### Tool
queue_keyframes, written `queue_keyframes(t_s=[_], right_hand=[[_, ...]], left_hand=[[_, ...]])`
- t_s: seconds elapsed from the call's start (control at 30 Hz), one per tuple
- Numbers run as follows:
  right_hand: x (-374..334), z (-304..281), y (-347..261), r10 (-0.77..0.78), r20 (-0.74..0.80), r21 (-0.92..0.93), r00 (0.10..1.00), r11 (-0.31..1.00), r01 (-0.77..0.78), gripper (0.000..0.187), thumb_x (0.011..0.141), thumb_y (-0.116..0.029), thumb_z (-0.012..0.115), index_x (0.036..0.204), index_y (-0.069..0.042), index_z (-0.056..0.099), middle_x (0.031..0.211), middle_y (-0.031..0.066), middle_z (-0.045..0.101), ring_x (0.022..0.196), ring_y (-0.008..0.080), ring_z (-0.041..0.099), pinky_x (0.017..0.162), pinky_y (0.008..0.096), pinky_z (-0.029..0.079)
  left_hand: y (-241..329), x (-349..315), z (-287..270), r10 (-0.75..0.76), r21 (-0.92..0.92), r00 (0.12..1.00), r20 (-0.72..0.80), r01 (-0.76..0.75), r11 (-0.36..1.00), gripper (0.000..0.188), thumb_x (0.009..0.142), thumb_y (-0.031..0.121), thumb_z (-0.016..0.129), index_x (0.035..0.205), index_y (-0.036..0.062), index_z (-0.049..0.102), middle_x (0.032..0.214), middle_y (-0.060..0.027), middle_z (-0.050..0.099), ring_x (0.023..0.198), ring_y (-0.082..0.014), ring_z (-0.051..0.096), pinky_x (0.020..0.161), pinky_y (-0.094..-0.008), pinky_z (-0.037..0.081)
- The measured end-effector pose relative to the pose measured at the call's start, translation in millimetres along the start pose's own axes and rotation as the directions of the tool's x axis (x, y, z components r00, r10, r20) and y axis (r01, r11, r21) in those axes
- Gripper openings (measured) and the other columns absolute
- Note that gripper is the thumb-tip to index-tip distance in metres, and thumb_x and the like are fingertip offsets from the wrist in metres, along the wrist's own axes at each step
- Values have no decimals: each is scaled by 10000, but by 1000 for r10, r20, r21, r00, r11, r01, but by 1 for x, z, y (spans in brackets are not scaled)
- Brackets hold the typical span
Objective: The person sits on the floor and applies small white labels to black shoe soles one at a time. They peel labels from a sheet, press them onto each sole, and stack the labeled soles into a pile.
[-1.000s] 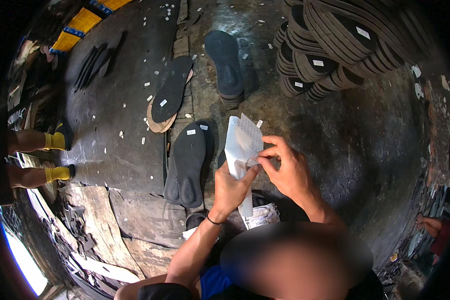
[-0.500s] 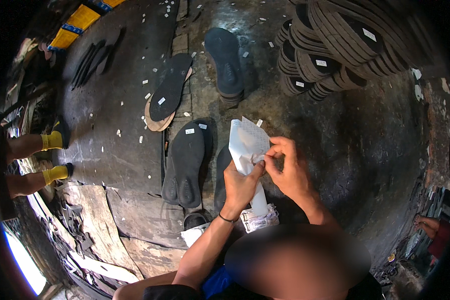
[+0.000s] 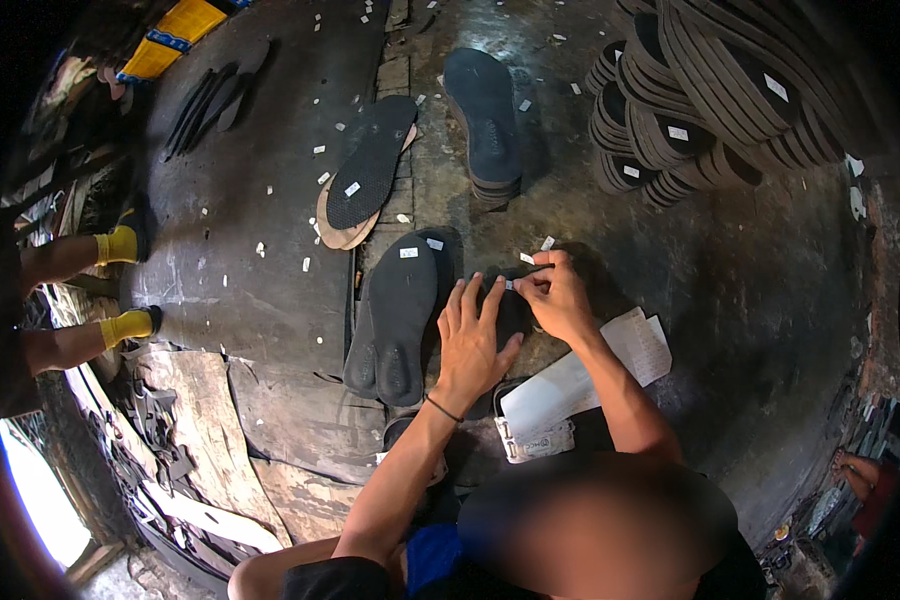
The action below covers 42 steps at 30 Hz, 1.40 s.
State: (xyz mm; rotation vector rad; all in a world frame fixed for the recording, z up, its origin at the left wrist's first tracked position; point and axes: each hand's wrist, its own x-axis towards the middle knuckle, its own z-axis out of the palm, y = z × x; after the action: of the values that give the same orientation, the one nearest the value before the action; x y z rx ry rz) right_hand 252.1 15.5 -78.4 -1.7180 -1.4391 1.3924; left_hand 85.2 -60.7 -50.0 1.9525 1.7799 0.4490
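My left hand (image 3: 473,345) lies with its fingers spread over a dark shoe sole (image 3: 510,310), mostly hidden under my hands. My right hand (image 3: 560,298) is closed in a pinch at the sole's far end. Beside its thumb tip shows a small white label (image 3: 510,285), and a second white label (image 3: 527,259) touches or nearly touches the index finger. Which label the fingertips grip is hard to make out. Under my right forearm rests a white label sheet (image 3: 580,385). Left of my hands is a pair of dark soles (image 3: 395,310) with labels at their far ends.
Stacked layered soles (image 3: 680,120) stand at the far right. A smaller sole stack (image 3: 482,115) stands ahead, with a textured insole (image 3: 375,160) left of it. White scraps dot the dark floor. At the left are another person's legs in yellow socks (image 3: 120,245).
The label sheet has left my hands and lies at the right. My left hand has opened onto the sole; my right hand has come down to the sole's far end. The view has shifted slightly.
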Motion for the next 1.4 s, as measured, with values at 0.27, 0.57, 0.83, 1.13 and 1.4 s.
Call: queue_keyframes(t_s=[0.27, 0.57, 0.83, 1.13, 1.4], right_hand=[[3, -7, 12, -174, -211, -155, 962, 978, 143, 546, 874, -161, 854, 1271, -38, 500, 1024, 85, 596, 754, 154, 582, 678, 319, 526], [-67, 143, -20, 28, 311, 274, 950, 954, -118, 1098, 936, -298, 782, 1572, 105, -18, 1527, 364, 316, 1400, 408, 449, 1163, 479, 394], [-32, 65, -80, -264, 304, -67, 915, 952, 297, 963, 765, -340, 859, 1418, 159, 358, 1329, 328, 529, 1238, 475, 550, 1042, 518, 456], [-19, 48, -71, -703, 70, -278, 707, 667, 691, 963, 833, -412, 827, 1465, 108, 320, 1328, 309, 482, 1174, 461, 535, 990, 562, 425], [-32, 35, -49, -495, 309, -717, 812, 440, 541, 885, 838, -448, 798, 1449, 69, 422, 1181, 219, 563, 1078, 381, 567, 904, 503, 438]], left_hand=[[17, 7, -14, -64, 8, 988, 137, 63, 998, 887, 731, 274, 870, 1519, 123, 493, 1628, -192, 330, 1464, -438, 337, 1176, -558, 323], [-96, -3, -85, -638, -469, 767, 64, 588, 659, 802, 922, 468, 770, 1424, -103, 513, 1417, -325, 573, 1317, -429, 571, 1099, -459, 446], [-58, -13, -73, -586, -913, 733, 346, 407, -31, 793, 1050, 509, 578, 1507, -118, 414, 1537, -272, 471, 1418, -322, 468, 1178, -406, 368], [10, 30, -195, 119, 76, 878, -464, -95, 993, 598, 1006, 295, 681, 1509, 26, 501, 1586, -232, 448, 1503, -413, 383, 1195, -450, 356], [-3, 18, -182, 40, -74, 923, -383, -74, 995, 663, 987, 236, 682, 1515, -71, 424, 1575, -324, 403, 1468, -478, 390, 1203, -519, 321]])
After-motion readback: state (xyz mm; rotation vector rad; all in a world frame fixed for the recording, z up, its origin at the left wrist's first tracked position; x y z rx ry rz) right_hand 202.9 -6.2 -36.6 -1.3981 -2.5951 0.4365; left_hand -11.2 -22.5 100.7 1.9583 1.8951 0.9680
